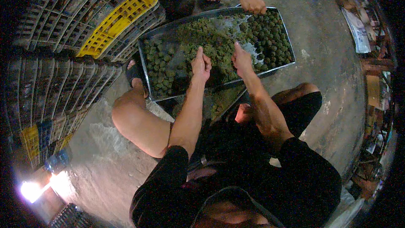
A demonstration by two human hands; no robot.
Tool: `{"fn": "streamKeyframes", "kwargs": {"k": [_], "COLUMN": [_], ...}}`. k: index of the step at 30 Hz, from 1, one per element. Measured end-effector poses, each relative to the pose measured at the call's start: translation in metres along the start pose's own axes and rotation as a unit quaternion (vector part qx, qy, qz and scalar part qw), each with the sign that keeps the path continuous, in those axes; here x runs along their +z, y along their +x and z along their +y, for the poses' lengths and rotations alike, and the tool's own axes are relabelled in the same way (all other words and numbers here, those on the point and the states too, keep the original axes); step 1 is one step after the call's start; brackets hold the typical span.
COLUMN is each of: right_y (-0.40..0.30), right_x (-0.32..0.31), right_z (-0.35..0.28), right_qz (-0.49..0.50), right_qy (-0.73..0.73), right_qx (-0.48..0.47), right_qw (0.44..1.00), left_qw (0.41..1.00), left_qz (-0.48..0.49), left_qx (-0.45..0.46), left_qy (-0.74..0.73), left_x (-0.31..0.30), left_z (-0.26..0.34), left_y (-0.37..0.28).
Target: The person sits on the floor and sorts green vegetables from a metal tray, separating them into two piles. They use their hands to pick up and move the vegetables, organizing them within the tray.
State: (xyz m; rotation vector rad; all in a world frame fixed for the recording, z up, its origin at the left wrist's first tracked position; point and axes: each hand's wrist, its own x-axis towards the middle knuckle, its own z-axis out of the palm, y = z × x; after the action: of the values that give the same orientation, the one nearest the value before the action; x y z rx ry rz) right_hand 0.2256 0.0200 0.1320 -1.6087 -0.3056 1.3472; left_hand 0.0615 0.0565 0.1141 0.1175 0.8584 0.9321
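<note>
Before me stands a shallow metal tray [292,49]. A loose heap of crumbly green material [205,34] fills its middle. Dark green balls [272,34] crowd the right end, and paler green balls [159,65] lie at the left end. My left hand [201,65] is over the near part of the heap, fingers curled and one digit pointing forward. My right hand [242,59] is in a similar pose farther right, near the edge of the dark balls. Whether either hand has a bit of the green material in it is hidden by the fingers.
Another person's hand [253,3] is at the tray's far rim. Stacked plastic crates [63,82], one a yellow crate [120,22], rise on the left. Cluttered shelving [373,91] runs along the right. A bright light [31,191] glares at lower left above the concrete floor [104,171].
</note>
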Motion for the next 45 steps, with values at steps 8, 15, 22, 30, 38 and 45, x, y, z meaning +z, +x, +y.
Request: {"fn": "streamKeyframes", "kwargs": {"k": [8, 15, 22, 30, 38, 45], "right_y": [-0.025, -0.004, -0.013, 0.038, 0.069, 0.053], "right_x": [0.009, 0.012, 0.062, 0.143, 0.175, 0.180], "right_z": [-0.025, 0.010, 0.070, 0.103, 0.109, 0.067], "right_qz": [-0.095, -0.011, -0.209, -0.296, -0.244, -0.390], "right_qy": [0.186, -0.133, -0.161, -0.390, -0.714, -0.570], "right_qx": [0.007, -0.045, 0.065, -0.171, -0.354, -0.380], "right_qw": [0.978, 0.990, 0.962, 0.855, 0.553, 0.615], "left_qw": [0.999, 0.993, 0.984, 0.858, 0.723, 0.548], "left_qz": [-0.048, 0.044, 0.135, 0.367, 0.272, 0.194], "left_qx": [-0.015, -0.017, 0.030, 0.225, 0.195, 0.014], "left_qy": [-0.001, 0.108, 0.109, 0.280, 0.605, 0.814], "left_x": [-0.006, -0.005, -0.087, -0.191, -0.147, -0.146], "left_z": [0.003, -0.006, 0.011, 0.102, 0.054, 0.011], "left_y": [0.007, -0.009, -0.021, -0.051, -0.053, -0.034]}}
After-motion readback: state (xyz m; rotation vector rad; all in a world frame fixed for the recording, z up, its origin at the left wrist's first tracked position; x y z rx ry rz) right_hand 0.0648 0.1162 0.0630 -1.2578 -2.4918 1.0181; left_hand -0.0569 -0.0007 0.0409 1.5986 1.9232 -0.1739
